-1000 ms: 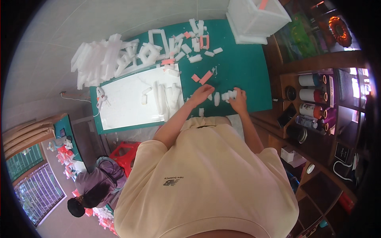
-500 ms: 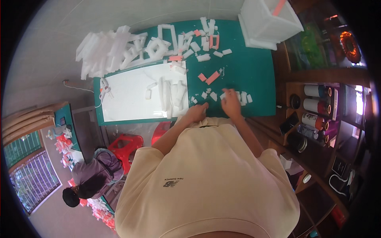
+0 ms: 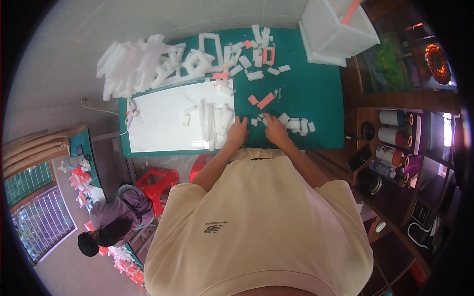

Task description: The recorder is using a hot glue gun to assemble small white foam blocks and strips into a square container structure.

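Note:
Both of my hands are over the near edge of a green tabletop [image 3: 316,93], beside small white foam scraps [image 3: 254,121]. My left hand [image 3: 238,132] is just left of the scraps, by the edge of a white board [image 3: 163,116]. Its fingers are stretched forward and apart, with nothing in them. My right hand [image 3: 275,130] reaches in from the right, fingertips at the scraps and apart; the hand hides some of them. Right of it lie several white foam blocks [image 3: 294,125]. Farther off is a pink foam strip [image 3: 266,101].
White foam bars [image 3: 217,123] lie on the board, a glue gun [image 3: 131,111] at its left end. Foam strips [image 3: 131,66] are piled behind. A white foam box [image 3: 335,32] stands back right, shelves [image 3: 390,93] at right. Another person [image 3: 121,214] sits left near a red stool [image 3: 158,185].
My right hand has moved left, off the white blocks to the small scraps. My left hand has shifted left and forward, its fingers now stretched out. The view has shifted slightly.

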The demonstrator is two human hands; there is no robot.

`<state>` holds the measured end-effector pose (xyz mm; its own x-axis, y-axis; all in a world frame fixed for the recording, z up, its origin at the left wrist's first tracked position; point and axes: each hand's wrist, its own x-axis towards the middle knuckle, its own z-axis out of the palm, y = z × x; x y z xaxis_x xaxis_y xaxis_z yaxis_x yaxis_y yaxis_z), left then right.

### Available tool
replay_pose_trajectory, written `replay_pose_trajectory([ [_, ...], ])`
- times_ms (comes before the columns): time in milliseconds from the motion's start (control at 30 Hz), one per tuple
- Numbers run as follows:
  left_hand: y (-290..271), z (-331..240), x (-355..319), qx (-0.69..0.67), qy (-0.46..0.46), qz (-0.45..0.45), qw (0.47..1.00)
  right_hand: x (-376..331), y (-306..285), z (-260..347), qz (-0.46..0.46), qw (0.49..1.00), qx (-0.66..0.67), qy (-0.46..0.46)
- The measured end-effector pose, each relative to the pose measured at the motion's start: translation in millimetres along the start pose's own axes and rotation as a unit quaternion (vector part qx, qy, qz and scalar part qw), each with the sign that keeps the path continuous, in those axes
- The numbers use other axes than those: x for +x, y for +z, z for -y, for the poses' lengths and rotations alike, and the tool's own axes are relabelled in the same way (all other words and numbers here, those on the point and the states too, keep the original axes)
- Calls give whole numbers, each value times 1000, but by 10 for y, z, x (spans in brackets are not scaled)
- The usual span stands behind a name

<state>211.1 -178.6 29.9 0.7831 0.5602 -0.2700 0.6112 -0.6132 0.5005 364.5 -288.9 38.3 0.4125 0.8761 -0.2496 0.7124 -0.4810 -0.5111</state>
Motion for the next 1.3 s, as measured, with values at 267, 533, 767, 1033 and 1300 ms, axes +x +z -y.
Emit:
replay_pose_trajectory([
  [267,33,121,42,-28,40,-11,999,73,54,226,30,997,24,-60],
  [533,124,195,179,-21,93,-25,995,311,231,164,39,995,4,-91],
  [767,124,215,267,-86,31,50,995,218,171,-35,1,971,239,-7],
  [1033,167,206,242,-40,174,54,982,140,31,-50,101,872,450,162],
  [1300,-343,-373,203,-276,113,-88,951,69,-115,28,52,677,701,219],
])
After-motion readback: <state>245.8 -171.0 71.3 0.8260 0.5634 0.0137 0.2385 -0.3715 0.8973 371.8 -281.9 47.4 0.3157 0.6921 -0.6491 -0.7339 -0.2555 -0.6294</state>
